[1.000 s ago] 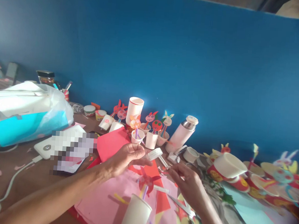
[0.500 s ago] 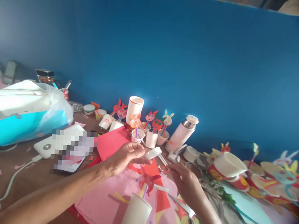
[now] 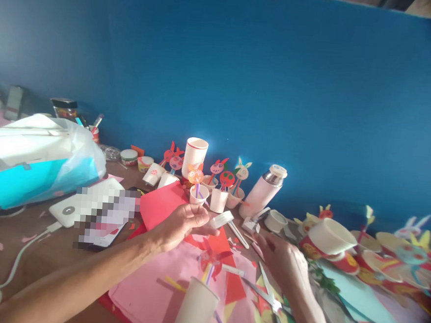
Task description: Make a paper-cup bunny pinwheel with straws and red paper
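My left hand is curled with its thumb up, around the near side of a small white ring that looks like a roll of tape. Close to the table on the right, my right hand has its fingers bent together by a thin pinkish strip; what they grip is mostly hidden. Between my hands lies a white stick-like piece. In front of me stands a white paper cup with a red paper face on straws. Open scissors lie beneath my right forearm.
Pink paper sheets and a red sheet cover the middle. Behind are several cups with paper faces and a pink thermos. A phone, a power bank and a plastic bag lie left. Stacked cups stand right.
My right hand has moved a little to the right and turned, away from the white stick-like piece, and more of the scissors shows. My left hand stays in place with the roll of tape.
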